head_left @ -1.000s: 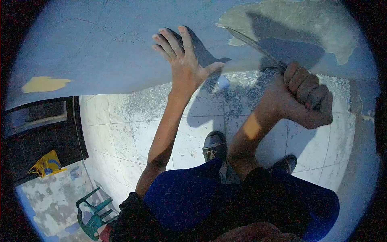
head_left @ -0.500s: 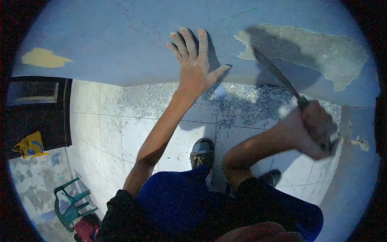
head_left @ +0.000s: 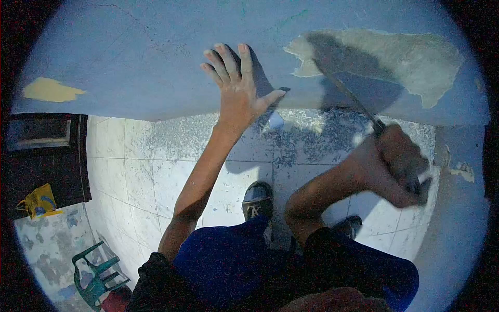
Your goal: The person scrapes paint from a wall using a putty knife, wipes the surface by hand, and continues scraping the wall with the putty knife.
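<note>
My left hand point(head_left: 236, 86) lies flat on the blue painted wall point(head_left: 135, 57), fingers spread and pointing up, holding nothing. My right hand point(head_left: 397, 164) is closed around the handle of a long scraper blade point(head_left: 345, 91). The blade slants up and to the left, and its tip rests at the left end of a bare grey patch point(head_left: 384, 57) where the paint is gone. The blade throws a dark shadow on the wall beside it.
Paint flakes point(head_left: 312, 135) litter the white tiled floor at the foot of the wall. My shoes point(head_left: 257, 200) stand on the tiles. A yellow patch point(head_left: 49, 89) marks the wall at left. A yellow bag point(head_left: 39, 202) and a green plastic chair point(head_left: 96, 275) are at lower left.
My right hand pulled down and right from the wall with the scraper, then shifted slightly back left. The blade tip moved along the bare patch's left edge. My left hand stayed on the wall.
</note>
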`<action>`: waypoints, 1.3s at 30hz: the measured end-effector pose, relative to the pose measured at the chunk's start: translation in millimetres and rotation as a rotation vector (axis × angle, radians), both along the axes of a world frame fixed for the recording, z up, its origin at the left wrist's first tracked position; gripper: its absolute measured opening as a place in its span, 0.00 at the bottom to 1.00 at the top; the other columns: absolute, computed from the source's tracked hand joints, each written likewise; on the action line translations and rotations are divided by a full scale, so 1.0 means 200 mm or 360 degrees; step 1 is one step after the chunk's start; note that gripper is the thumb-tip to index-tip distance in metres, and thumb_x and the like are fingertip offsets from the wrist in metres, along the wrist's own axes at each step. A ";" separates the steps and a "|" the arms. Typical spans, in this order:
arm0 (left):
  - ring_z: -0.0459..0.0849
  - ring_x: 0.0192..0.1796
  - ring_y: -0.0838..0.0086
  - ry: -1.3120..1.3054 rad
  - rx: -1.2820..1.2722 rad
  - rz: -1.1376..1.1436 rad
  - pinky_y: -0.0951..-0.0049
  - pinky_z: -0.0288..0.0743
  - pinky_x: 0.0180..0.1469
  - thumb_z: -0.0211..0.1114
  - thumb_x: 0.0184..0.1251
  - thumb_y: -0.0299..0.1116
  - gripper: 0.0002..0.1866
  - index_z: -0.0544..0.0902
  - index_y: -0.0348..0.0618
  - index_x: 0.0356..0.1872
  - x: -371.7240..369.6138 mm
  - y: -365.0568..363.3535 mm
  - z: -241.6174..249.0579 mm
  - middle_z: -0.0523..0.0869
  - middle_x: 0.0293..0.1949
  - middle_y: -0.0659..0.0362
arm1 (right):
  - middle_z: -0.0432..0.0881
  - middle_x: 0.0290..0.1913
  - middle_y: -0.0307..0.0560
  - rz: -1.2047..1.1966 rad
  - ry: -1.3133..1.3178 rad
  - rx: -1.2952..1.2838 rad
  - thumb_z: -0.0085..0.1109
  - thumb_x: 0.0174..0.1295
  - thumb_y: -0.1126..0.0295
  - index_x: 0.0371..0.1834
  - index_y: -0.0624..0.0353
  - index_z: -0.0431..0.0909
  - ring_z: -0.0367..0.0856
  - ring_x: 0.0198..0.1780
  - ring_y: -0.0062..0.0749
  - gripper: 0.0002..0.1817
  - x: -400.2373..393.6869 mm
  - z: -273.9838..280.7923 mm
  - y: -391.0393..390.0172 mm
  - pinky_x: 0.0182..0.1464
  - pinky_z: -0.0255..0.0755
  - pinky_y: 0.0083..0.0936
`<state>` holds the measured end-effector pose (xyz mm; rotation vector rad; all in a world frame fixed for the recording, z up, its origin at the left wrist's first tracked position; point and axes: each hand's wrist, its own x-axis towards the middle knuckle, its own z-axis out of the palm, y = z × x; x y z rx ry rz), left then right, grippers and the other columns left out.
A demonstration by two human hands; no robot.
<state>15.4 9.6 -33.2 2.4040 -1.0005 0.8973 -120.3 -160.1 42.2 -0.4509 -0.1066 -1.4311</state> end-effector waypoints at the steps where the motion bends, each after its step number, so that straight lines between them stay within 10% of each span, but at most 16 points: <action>1: 0.17 0.67 0.34 0.0009 0.0012 0.0008 0.30 0.14 0.59 0.65 0.45 0.65 0.62 0.39 0.35 0.70 0.00 0.00 0.01 0.25 0.66 0.30 | 0.57 0.11 0.32 -0.0133 0.0101 0.0000 0.42 0.58 0.45 0.15 0.52 0.62 0.54 0.14 0.21 0.24 -0.01 0.00 0.01 0.21 0.55 0.24; 6: 0.17 0.67 0.35 -0.0056 -0.0039 -0.0034 0.30 0.15 0.59 0.65 0.44 0.65 0.63 0.39 0.37 0.70 0.03 -0.03 0.02 0.24 0.66 0.30 | 0.64 0.14 0.38 -0.0761 0.0814 0.0054 0.44 0.58 0.47 0.28 0.61 0.69 0.64 0.17 0.25 0.24 0.07 -0.12 0.10 0.26 0.65 0.27; 11: 0.17 0.66 0.33 0.0026 0.0037 -0.0027 0.29 0.16 0.58 0.66 0.42 0.66 0.64 0.39 0.37 0.70 -0.01 0.01 0.01 0.25 0.66 0.30 | 0.53 0.09 0.31 0.0427 -0.0110 -0.0110 0.41 0.55 0.46 0.09 0.46 0.54 0.49 0.12 0.21 0.24 0.05 -0.05 0.02 0.22 0.45 0.23; 15: 0.17 0.66 0.33 -0.0056 0.0032 -0.0023 0.28 0.16 0.57 0.66 0.42 0.66 0.65 0.39 0.36 0.70 0.01 0.01 -0.01 0.25 0.66 0.30 | 0.47 0.08 0.31 -0.0519 0.0652 0.0666 0.42 0.54 0.46 0.08 0.45 0.51 0.45 0.12 0.21 0.24 0.06 0.10 0.00 0.22 0.43 0.24; 18: 0.17 0.66 0.33 -0.0046 0.0014 -0.0033 0.28 0.16 0.57 0.66 0.42 0.66 0.65 0.38 0.36 0.70 0.00 0.00 -0.01 0.24 0.66 0.30 | 0.48 0.08 0.32 -0.0403 0.0372 0.1015 0.42 0.55 0.46 0.08 0.46 0.51 0.45 0.11 0.21 0.25 0.02 0.03 -0.18 0.21 0.44 0.24; 21: 0.17 0.66 0.33 -0.0031 0.0006 -0.0034 0.28 0.16 0.57 0.66 0.41 0.67 0.65 0.38 0.36 0.70 0.01 -0.02 0.00 0.24 0.66 0.29 | 0.49 0.07 0.32 0.0212 -0.0150 0.0084 0.40 0.56 0.45 0.07 0.46 0.49 0.45 0.11 0.21 0.26 0.07 0.08 0.05 0.20 0.43 0.23; 24: 0.17 0.66 0.32 -0.0015 0.0048 -0.0014 0.28 0.16 0.57 0.65 0.42 0.67 0.65 0.38 0.35 0.70 -0.01 0.01 0.01 0.24 0.66 0.29 | 0.52 0.10 0.33 0.0526 -0.0706 0.0218 0.44 0.56 0.49 0.14 0.49 0.51 0.49 0.12 0.20 0.22 0.01 0.14 0.09 0.21 0.48 0.24; 28: 0.17 0.66 0.33 -0.0037 0.0023 -0.0042 0.28 0.16 0.57 0.65 0.42 0.67 0.65 0.38 0.34 0.70 0.00 -0.02 0.03 0.24 0.66 0.29 | 0.69 0.18 0.39 -0.0122 0.0067 -0.0300 0.61 0.54 0.61 0.36 0.62 0.67 0.68 0.15 0.25 0.18 0.09 -0.06 -0.05 0.23 0.73 0.29; 32: 0.18 0.66 0.33 -0.0051 0.0003 -0.0049 0.28 0.15 0.57 0.65 0.41 0.68 0.65 0.38 0.34 0.70 -0.01 -0.01 0.02 0.25 0.66 0.29 | 0.66 0.13 0.38 -0.1403 0.0992 -0.0324 0.55 0.58 0.54 0.33 0.65 0.69 0.69 0.15 0.28 0.21 0.09 -0.10 -0.07 0.24 0.74 0.27; 39: 0.17 0.66 0.33 -0.0010 0.0013 -0.0041 0.28 0.15 0.57 0.66 0.40 0.68 0.66 0.38 0.35 0.70 -0.01 -0.02 0.02 0.24 0.66 0.29 | 0.48 0.07 0.32 0.0088 0.0206 -0.0221 0.41 0.58 0.40 0.09 0.49 0.52 0.47 0.11 0.17 0.29 0.07 0.06 -0.01 0.19 0.43 0.21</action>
